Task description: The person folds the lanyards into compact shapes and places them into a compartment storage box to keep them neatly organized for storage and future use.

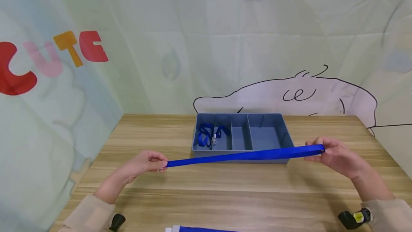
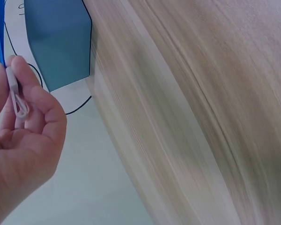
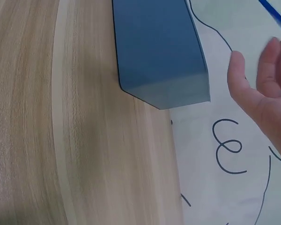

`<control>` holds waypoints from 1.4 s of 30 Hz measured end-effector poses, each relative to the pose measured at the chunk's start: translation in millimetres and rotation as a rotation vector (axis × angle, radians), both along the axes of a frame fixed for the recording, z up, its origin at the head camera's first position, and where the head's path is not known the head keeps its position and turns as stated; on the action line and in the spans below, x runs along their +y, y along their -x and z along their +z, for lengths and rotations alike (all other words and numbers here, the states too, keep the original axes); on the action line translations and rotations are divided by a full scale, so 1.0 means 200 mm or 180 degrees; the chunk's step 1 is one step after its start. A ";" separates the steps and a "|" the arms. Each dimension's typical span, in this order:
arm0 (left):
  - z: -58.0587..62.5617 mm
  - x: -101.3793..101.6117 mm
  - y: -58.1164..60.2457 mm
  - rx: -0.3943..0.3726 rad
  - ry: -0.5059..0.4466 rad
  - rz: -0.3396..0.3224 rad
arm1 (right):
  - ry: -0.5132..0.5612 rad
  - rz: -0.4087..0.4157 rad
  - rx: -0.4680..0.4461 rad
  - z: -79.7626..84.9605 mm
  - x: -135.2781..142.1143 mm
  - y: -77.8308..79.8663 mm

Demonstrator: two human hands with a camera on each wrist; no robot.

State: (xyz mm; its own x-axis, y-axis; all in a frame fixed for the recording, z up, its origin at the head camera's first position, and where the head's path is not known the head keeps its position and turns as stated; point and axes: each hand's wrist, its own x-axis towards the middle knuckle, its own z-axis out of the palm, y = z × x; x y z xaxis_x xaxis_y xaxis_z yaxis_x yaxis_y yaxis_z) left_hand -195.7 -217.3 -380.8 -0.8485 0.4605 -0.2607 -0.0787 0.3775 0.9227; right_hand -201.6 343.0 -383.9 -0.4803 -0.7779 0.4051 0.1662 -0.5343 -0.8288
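Note:
A blue lanyard [image 1: 244, 155] is stretched between both hands, above the front of a grey-blue divided box [image 1: 241, 156]. My left hand [image 1: 149, 161] pinches its narrow end between thumb and fingers. At that end the left wrist view shows a pale clip [image 2: 18, 101] hanging in front of the palm. My right hand [image 1: 339, 155] holds the loop end at the right, with fingers bent at the strap and the thumb [image 3: 238, 70] apart. The right wrist view cuts off most of the fingers.
Blue lanyards [image 1: 205, 135] with metal clips lie in the box's two left compartments. Part of a blue item with a white end [image 1: 175, 228] shows at the front edge of view. The box stands on a wooden table [image 1: 154, 131] before a printed cloth backdrop [image 1: 161, 46].

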 end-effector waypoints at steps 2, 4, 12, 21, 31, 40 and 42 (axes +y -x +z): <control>0.00 0.00 0.00 0.0029 -0.0038 0.0003 | -0.0054 -0.0072 -0.0153 0.01 0.00 -0.01; 0.01 -0.01 -0.01 0.0050 -0.0068 0.0012 | -0.0283 -0.0342 -0.0230 0.01 0.00 -0.02; 0.01 -0.02 -0.03 0.0084 -0.0053 0.0029 | -0.1190 -0.1348 -0.0166 0.03 0.03 -0.05; 0.02 0.01 -0.06 0.0058 0.0042 -0.0090 | -0.3102 -0.2292 0.0320 0.08 0.01 -0.11; 0.06 0.13 -0.08 -0.0220 0.0002 -0.0113 | -0.3800 -0.2581 0.0574 0.17 0.01 -0.10; 0.13 0.23 -0.11 -0.0774 -0.0656 -0.0087 | -0.3124 -0.2125 0.0602 0.28 -0.02 -0.10; 0.15 0.25 -0.11 -0.0853 -0.0752 -0.0052 | -0.2769 -0.1962 0.0482 0.29 -0.03 -0.10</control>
